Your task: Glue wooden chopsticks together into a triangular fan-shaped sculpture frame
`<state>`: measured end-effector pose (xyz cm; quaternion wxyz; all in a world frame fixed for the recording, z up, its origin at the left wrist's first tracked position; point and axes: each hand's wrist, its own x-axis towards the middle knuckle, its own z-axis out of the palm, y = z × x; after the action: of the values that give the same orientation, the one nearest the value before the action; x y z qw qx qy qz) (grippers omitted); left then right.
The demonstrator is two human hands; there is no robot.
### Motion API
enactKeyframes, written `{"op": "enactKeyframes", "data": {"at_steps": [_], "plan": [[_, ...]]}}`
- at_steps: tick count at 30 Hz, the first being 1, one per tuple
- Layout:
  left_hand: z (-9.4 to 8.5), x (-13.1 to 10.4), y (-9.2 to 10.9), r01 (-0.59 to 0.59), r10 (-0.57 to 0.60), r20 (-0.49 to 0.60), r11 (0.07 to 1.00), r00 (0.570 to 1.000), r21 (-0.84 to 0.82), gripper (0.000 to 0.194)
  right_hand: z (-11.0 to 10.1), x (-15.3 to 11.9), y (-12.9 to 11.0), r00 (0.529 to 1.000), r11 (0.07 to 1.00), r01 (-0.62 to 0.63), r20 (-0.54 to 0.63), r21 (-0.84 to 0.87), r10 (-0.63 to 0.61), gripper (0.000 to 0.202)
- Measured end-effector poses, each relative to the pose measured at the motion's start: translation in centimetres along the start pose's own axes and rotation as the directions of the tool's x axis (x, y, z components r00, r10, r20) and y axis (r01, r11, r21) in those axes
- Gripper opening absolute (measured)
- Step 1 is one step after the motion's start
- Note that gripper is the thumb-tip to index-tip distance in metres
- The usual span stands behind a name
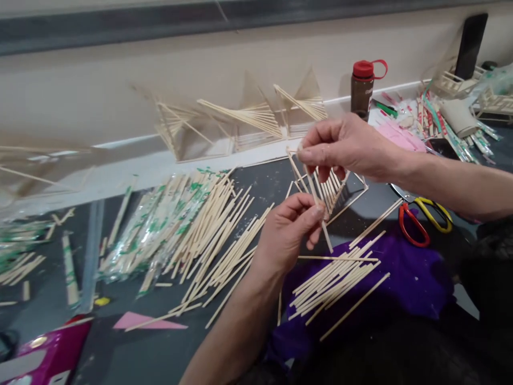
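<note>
Between my two hands a thin wooden stick (327, 236) is held at a steep slant. My left hand (294, 227) pinches it around its middle, and its lower end sticks out below. At its upper end my right hand (340, 147) has thumb and forefinger closed on it. Just behind the hands stands a small stick frame (326, 187) with a row of slats, partly hidden by them. Under my left hand, loose wooden sticks (336, 283) lie in a pile on a purple cloth (412, 278).
Scissors (414, 222) with red and yellow handles lie at the right. Wrapped chopsticks (156, 224) and bare sticks spread over the left of the table. A bottle (362, 91) with a red cap and finished stick structures (244, 120) stand along the wall. A pink paper triangle (144, 321) lies in front.
</note>
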<state>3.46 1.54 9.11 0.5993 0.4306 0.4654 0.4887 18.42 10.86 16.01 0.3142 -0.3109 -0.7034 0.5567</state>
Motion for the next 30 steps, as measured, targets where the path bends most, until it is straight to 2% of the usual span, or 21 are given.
{"op": "enactKeyframes", "data": {"at_steps": [5,9,14,18,26,30], "plan": [[-0.1,0.0,-0.9,0.029,-0.029,-0.058,1.000,0.998,-0.001,0.017,-1.0,2.7,-0.6,0.988,0.998,0.048,0.149,-0.041,-0.042,0.019],[-1.3,-0.4,-2.6,0.123,-0.121,-0.088,0.992,0.989,0.015,0.019,-2.8,5.2,-0.4,0.990,0.986,0.122,0.078,-0.114,-0.114,0.012],[-2.7,-0.8,-4.0,0.227,-0.223,-0.170,0.974,0.960,0.005,0.027,-3.9,7.6,1.5,0.996,0.990,0.064,0.067,-0.129,-0.056,0.009],[-2.8,-0.8,-4.1,0.227,-0.226,-0.169,0.974,0.959,-0.017,0.029,-3.6,8.1,2.5,0.998,0.989,0.005,0.058,-0.145,0.003,0.008],[-3.0,-0.5,-4.7,0.191,-0.193,-0.119,0.981,0.974,-0.032,0.029,-3.3,7.9,2.8,0.993,0.988,-0.110,0.023,-0.109,0.113,0.008],[-3.0,-0.8,-4.8,0.181,-0.182,-0.111,0.983,0.977,-0.015,0.033,-3.7,7.7,3.4,0.993,0.990,-0.096,0.063,-0.108,0.103,0.013]]}}
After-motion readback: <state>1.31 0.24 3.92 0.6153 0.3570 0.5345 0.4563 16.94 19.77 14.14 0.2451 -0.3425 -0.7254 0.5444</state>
